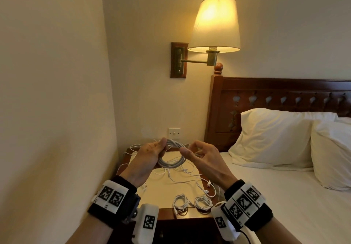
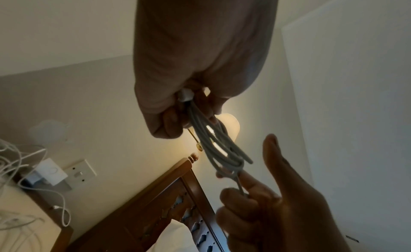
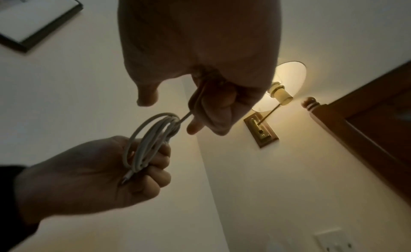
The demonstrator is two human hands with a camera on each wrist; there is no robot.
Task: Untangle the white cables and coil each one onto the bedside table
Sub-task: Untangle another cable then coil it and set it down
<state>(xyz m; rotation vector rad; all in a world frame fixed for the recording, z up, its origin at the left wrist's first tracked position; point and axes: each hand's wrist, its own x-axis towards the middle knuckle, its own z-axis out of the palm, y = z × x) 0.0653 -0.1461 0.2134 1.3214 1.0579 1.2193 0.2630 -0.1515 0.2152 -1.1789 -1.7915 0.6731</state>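
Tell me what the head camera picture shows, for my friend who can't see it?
Two hands hold a coiled white cable above a bedside table: the left hand grips the coil, the right hand pinches its loose end. Two small coiled cables and a tangle of loose cables lie on the table, beside a lit wall lamp and a bed.

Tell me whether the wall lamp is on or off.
On. The wall lamp has a shade glowing bright yellow and lights the wall around it.

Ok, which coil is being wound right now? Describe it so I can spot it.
Find the bedside table left of the bed. Above it, the left hand grips a thick coil while the right hand pinches its loose end. Unlike the two small coils lying near the table's front edge, it's held in the air.
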